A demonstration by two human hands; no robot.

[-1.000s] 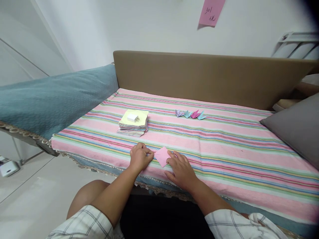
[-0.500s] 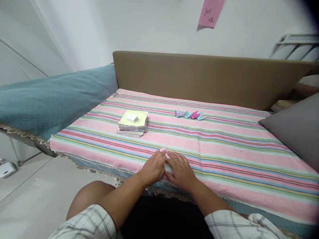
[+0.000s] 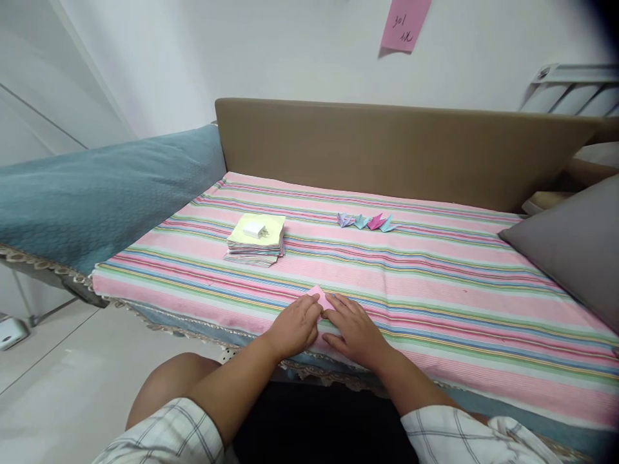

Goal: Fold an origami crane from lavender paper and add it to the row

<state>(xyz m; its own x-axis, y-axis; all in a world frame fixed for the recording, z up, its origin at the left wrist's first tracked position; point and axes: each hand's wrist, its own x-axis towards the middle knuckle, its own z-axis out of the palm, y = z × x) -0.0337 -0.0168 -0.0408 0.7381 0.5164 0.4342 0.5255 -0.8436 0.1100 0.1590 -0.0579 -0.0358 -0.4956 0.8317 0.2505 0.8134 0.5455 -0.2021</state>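
Note:
A small folded piece of pink paper [image 3: 317, 291] lies at the front of the striped cloth, mostly covered by my hands. My left hand [image 3: 296, 325] is closed on its left side, fingertips pressed together at the paper. From the right, my right hand [image 3: 356, 332] holds the paper down with bent fingers, its thumb a little apart. The fingertips of both hands nearly meet over it. Beyond them stands a stack of square paper sheets [image 3: 254, 252], topped by a yellow sheet with a white plug adapter [image 3: 254, 230]. Several folded paper cranes [image 3: 376, 222] sit in a row farther back.
The pink striped cloth [image 3: 435, 258] covers a seat with a brown backrest [image 3: 387, 151]. A blue padded armrest [image 3: 120, 174] is at the left, a grey cushion [image 3: 575, 245] at the right. A pink note [image 3: 405, 26] hangs on the wall.
My fingers have shifted slightly apart, so more of the pink paper shows between and above them. My right thumb has moved a little away from my left hand. The other objects stay put.

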